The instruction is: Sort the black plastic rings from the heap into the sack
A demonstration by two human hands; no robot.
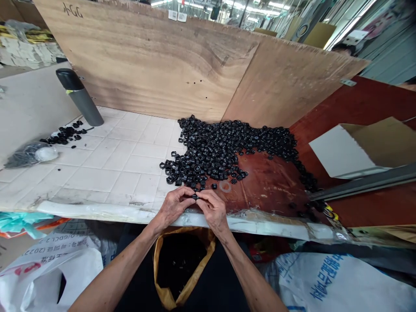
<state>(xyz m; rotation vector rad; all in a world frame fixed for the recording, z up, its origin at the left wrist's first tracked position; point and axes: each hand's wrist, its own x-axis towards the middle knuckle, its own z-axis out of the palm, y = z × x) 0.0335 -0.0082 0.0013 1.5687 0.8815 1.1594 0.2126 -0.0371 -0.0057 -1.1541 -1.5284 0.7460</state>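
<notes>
Both hands meet just above the table's front edge, fingertips pinched on one small black part (195, 196). My left hand (173, 206) grips it from the left, and my right hand (212, 209) from the right. Behind them spreads a large pile of small black ring-like parts (214, 147), lying partly on white tiles and partly on a reddish-brown board (269, 182). Below the hands an open yellow-rimmed bag (157, 268) has dark contents that are hard to make out.
A grey bottle with a black lid (82, 97) stands at the left, near scattered black pieces (65, 135) and a plastic bag (24, 155). A wooden partition (146, 60) rises behind. An open cardboard box (344, 151) and a metal bar (367, 180) are at the right.
</notes>
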